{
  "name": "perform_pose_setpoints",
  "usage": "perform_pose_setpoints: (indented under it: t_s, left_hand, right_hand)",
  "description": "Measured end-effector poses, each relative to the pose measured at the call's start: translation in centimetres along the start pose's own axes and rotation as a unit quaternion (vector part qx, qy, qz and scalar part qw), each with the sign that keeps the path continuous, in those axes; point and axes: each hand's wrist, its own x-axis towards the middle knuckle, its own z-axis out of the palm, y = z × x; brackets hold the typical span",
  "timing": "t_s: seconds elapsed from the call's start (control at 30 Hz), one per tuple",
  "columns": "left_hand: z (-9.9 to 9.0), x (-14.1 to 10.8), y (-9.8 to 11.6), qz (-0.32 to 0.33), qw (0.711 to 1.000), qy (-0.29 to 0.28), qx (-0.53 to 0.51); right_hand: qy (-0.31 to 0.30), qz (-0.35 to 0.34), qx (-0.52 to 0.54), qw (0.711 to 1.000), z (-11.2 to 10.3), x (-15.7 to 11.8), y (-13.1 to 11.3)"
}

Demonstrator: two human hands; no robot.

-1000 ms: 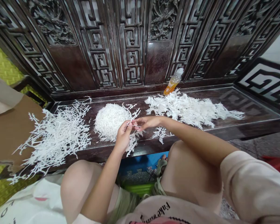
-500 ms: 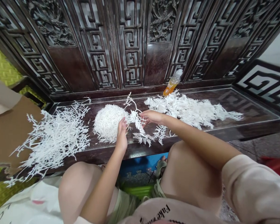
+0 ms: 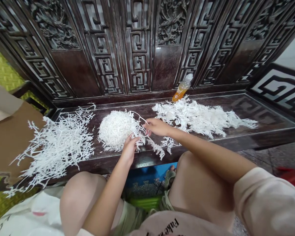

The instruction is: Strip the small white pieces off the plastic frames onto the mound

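Observation:
A dome-shaped mound of fine white coral-like sprigs (image 3: 115,131) sits on a dark polished wooden bench seat (image 3: 260,111). Beside it, a loose white branching sprig (image 3: 156,150) arcs over toward the front edge of the seat. My right hand (image 3: 157,127) grips this sprig from above, and my left hand (image 3: 129,150) pinches it low down, at the mound's right edge. Flat heaps of similar white sprigs lie to both sides, the left heap (image 3: 60,147) and the right heap (image 3: 199,116).
A carved dark wooden backrest (image 3: 137,49) rises behind the seat, and an orange drink bottle (image 3: 180,92) stands against it. Brown cardboard (image 3: 12,141) lies at the left under the left heap. My knees (image 3: 199,186) are below the seat's front edge.
The sprig between my hands has come down from its raised position and now arcs lower over the mound's right side. My left hand has moved slightly down and right.

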Motion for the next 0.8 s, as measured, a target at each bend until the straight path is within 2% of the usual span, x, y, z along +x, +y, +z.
perform_pose_setpoints:
  t_s: [0.13, 0.27, 0.43, 0.6, 0.7, 0.8]
  left_hand:
    - [0.0, 0.3, -0.1, 0.054, 0.998, -0.002, -0.024]
    - [0.2, 0.1, 0.2, 0.078, 0.996, -0.007, -0.030]
    - [0.2, -0.4, 0.8, 0.101, 0.994, 0.025, 0.042]
    - [0.1, -0.4, 0.7, 0.117, 0.989, 0.042, 0.084]
    - [0.1, -0.4, 0.6, 0.136, 0.980, 0.063, 0.128]
    - [0.1, -0.6, 0.7, 0.179, 0.959, 0.086, 0.203]
  right_hand:
    - [0.043, 0.045, 0.107, 0.992, -0.4, 0.0, -0.8]
    - [0.116, 0.127, 0.205, 0.964, -1.3, 0.1, -0.9]
    - [0.104, 0.192, 0.302, 0.928, -2.0, 0.6, 0.2]
    - [0.160, 0.165, 0.357, 0.905, -1.7, 0.6, -0.4]
    - [0.160, 0.140, 0.410, 0.887, -1.4, 0.4, -1.2]
    - [0.155, 0.131, 0.423, 0.883, -1.1, 0.1, -1.6]
